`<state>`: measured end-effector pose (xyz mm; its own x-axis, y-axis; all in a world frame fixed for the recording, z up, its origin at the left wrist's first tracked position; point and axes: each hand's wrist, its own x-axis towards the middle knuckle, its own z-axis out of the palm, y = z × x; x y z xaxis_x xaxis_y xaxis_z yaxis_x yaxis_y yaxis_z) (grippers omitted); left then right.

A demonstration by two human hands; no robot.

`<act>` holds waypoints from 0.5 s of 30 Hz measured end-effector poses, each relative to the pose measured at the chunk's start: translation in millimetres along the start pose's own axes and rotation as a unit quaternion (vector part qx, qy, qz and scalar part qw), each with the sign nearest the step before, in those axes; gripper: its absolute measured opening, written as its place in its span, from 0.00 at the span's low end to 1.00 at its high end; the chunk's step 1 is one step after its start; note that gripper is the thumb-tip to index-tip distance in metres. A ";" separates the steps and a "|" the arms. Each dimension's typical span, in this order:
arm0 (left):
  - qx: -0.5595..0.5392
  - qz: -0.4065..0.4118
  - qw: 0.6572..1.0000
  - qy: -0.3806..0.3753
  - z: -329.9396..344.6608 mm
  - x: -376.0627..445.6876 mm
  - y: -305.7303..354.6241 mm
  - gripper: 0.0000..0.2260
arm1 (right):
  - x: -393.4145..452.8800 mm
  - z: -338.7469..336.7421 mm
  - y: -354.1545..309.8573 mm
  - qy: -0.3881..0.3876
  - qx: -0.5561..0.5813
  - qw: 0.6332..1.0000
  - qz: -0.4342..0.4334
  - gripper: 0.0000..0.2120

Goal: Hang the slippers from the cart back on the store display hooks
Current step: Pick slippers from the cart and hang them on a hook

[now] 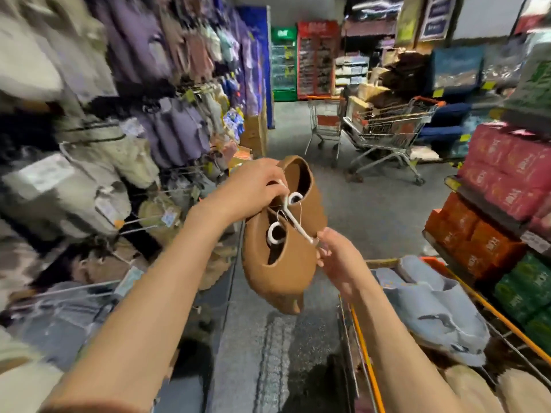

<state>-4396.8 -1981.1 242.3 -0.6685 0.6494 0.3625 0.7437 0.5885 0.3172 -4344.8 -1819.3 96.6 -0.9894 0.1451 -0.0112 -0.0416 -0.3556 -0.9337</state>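
Note:
A pair of brown slippers [283,263] with white googly eyes hangs on a white plastic hanger [293,222] in mid-air over the aisle. My left hand [253,189] grips the hanger's top end. My right hand [334,254] pinches its lower end beside the slippers. The cart [483,305] with an orange rim is at the lower right and holds grey-blue slippers [441,308] and beige ones [477,391]. The display hooks [140,225], metal prongs with hanging slippers, line the left side, blurred.
Stacked red, orange and green packs [507,210] stand on the right. Two other shopping carts [387,129] loaded with goods sit further down the aisle. Drink fridges [301,61] stand at the far end. Grey floor [357,204] runs between.

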 end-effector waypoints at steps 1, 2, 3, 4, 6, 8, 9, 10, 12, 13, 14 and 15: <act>0.007 -0.021 1.000 0.006 -12.7 -17.5 -3.8 0.07 | -4.1 14.0 6.1 -0.031 0.008 0.999 0.003 0.04; 0.017 -0.044 0.999 0.010 -24.8 -34.5 -7.8 0.07 | -8.4 28.7 12.5 -0.057 0.004 0.998 0.009 0.05; 0.024 -0.067 0.997 0.012 -36.3 -51.4 -11.8 0.06 | -13.6 43.9 18.2 -0.083 -0.002 0.996 0.020 0.05; 0.027 -0.087 0.996 0.014 -47.4 -68.3 -15.5 0.05 | -18.8 59.3 23.9 -0.108 -0.009 0.994 0.034 0.05; 0.035 -0.128 0.991 0.019 -67.7 -103.2 -19.7 0.05 | -32.8 91.9 33.3 -0.162 -0.020 0.985 0.054 0.03; 0.046 -0.159 0.986 0.024 -84.3 -136.3 -21.0 0.06 | -47.3 122.9 43.4 -0.205 -0.023 0.976 0.063 0.05; 0.052 -0.173 0.983 0.028 -91.5 -152.9 -20.9 0.06 | -53.5 136.9 48.8 -0.221 -0.019 0.973 0.068 0.09; 0.057 -0.190 0.980 0.036 -97.9 -170.2 -19.8 0.06 | -59.6 150.5 54.3 -0.241 -0.014 0.968 0.071 0.14; 0.058 -0.224 0.971 0.054 -110.3 -204.9 -18.2 0.05 | -75.2 176.6 63.9 -0.278 0.012 0.956 0.090 0.20; 0.058 -0.239 0.967 0.062 -115.5 -222.2 -17.6 0.05 | -84.1 187.7 68.0 -0.293 0.032 0.950 0.099 0.19; 0.060 -0.254 0.963 0.070 -120.0 -239.1 -16.9 0.05 | -93.4 197.8 72.6 -0.304 0.051 0.945 0.108 0.18; 0.062 -0.268 0.958 0.080 -124.0 -255.5 -15.1 0.05 | -104.5 207.5 75.3 -0.314 0.070 0.940 0.116 0.19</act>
<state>-4236.3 -2215.6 253.6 -0.9371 0.1619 0.3093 0.2808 0.8759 0.3924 -4273.5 -2052.9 101.7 -0.8592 -0.5094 0.0466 0.2101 -0.4345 -0.8758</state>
